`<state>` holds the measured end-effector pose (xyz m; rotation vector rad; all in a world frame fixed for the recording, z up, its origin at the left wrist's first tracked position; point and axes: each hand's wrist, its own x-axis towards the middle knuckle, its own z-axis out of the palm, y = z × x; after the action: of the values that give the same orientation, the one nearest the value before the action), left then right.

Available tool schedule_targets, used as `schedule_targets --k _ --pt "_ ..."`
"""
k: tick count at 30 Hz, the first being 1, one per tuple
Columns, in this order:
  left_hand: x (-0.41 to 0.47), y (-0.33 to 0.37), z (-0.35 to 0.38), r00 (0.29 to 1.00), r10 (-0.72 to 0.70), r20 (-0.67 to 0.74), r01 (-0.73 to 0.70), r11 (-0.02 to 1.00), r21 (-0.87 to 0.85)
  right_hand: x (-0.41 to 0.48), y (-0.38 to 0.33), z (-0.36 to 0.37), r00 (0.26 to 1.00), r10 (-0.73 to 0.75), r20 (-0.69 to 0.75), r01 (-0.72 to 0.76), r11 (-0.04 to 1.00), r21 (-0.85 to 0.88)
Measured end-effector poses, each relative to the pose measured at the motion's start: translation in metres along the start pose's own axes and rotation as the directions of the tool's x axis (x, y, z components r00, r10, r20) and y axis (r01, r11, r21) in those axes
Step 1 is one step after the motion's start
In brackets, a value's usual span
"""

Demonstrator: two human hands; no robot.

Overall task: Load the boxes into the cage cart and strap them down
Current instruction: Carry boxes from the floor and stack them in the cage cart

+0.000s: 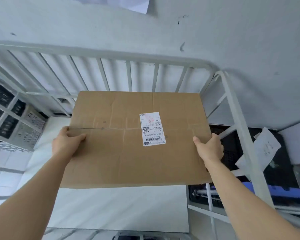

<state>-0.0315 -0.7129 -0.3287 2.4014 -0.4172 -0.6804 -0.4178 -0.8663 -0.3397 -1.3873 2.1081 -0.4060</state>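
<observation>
Cardboard box with shipping label held over white cage cart, left hand gripping its left edge, right hand gripping its right edge

Wall: pale grey, scuffed, a paper sheet at top edge. Floor: white tiles, lower left. Perforated crates stacked left; blue crate right. Light even, diffuse.
</observation>
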Motion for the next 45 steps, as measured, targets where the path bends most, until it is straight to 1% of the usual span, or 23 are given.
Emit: schedule_targets --k 5,11,16,22,29,32,36,40,43,45 --pt "0.052 -0.019 0.052 0.996 -0.045 0.074 0.046 0.999 -0.006 0.040 0.016 0.058 0.998 0.058 0.039 -0.058 0.998 0.004" --pt "0.112 -0.042 0.120 0.987 -0.061 0.146 0.060 0.998 0.010 0.084 0.048 0.129 0.990 0.112 0.080 -0.113 0.994 0.006" --pt "0.158 -0.062 0.178 0.979 -0.081 0.188 0.074 0.996 0.043 0.120 0.081 0.186 0.984 0.157 0.082 -0.158 0.987 0.004" --pt "0.198 -0.089 0.242 0.972 -0.081 0.219 0.058 0.992 0.112 0.161 0.110 0.246 0.977 0.199 0.078 -0.199 0.980 -0.013" --pt "0.233 -0.122 0.296 0.967 -0.092 0.236 0.055 0.985 0.162 0.197 0.145 0.301 0.971 0.218 0.100 -0.217 0.976 -0.026" --pt "0.247 -0.131 0.314 0.966 -0.070 0.249 0.022 0.981 0.191 0.209 0.156 0.318 0.969 0.223 0.102 -0.219 0.975 -0.045" --pt "0.262 -0.139 0.334 0.957 -0.007 0.289 -0.058 0.975 0.214 0.224 0.168 0.335 0.970 0.210 0.119 -0.208 0.978 -0.029" --pt "0.270 -0.138 0.347 0.954 0.064 0.294 -0.138 0.961 0.241 0.238 0.164 0.340 0.977 0.165 0.133 -0.161 0.986 -0.036" --pt "0.261 -0.142 0.346 0.949 0.129 0.288 -0.230 0.908 0.351 0.232 0.161 0.334 0.976 0.112 0.187 -0.081 0.983 -0.163" --pt "0.238 -0.145 0.344 0.941 0.136 0.310 -0.271 0.850 0.452 0.215 0.162 0.328 0.963 0.051 0.265 0.032 0.954 -0.299"
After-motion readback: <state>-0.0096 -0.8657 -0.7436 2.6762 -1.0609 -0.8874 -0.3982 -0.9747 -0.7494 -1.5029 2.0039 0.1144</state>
